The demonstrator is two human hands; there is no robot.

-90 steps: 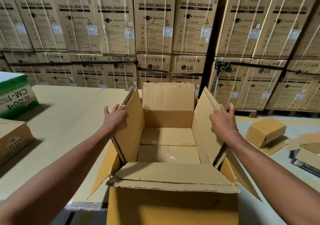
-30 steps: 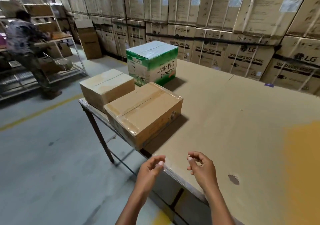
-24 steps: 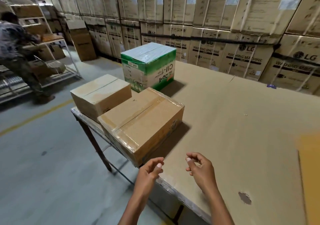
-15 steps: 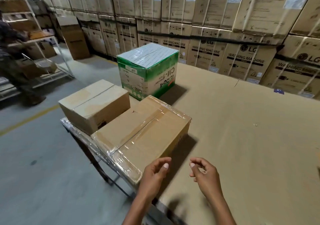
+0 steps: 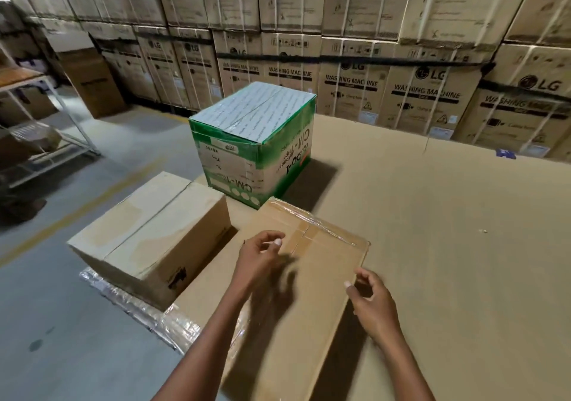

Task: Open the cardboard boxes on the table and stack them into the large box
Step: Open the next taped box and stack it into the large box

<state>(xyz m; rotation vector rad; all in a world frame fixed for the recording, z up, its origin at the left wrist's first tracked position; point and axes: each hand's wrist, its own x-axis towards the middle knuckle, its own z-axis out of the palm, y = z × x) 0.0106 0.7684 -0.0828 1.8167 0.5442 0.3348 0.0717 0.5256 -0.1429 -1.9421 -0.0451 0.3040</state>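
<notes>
The left hand (image 5: 262, 261) is over the top of the taped box (image 5: 318, 277). Its fingers are curled loosely and the thumb and first finger come near each other, but they hold nothing. It is hard to tell if the fingertips touch the box top or float just above it. A dark shadow of the hand falls on the cardboard under it.

The right hand (image 5: 372, 301) is at the right edge of the same taped box, near the far right corner. Its fingers are curled too, with nothing in them. The fingertips are just at the edge of the box; whether they touch it cannot be told. The two hands are apart, with the bare box top between them.

The taped box lies flat on the desk (image 5: 448, 246), right under the hands. It is shut, and shiny clear tape runs across its top and over its corners.

A plain brown box (image 5: 148, 240) stands just beside the taped box, on its left, at the edge of the desk. It is shut too. A green and white box (image 5: 253, 141) stands behind the taped box, farther from the person, and is shut with tape. Behind the desk is a wall of big washing machine cartons (image 5: 355, 61).
</notes>
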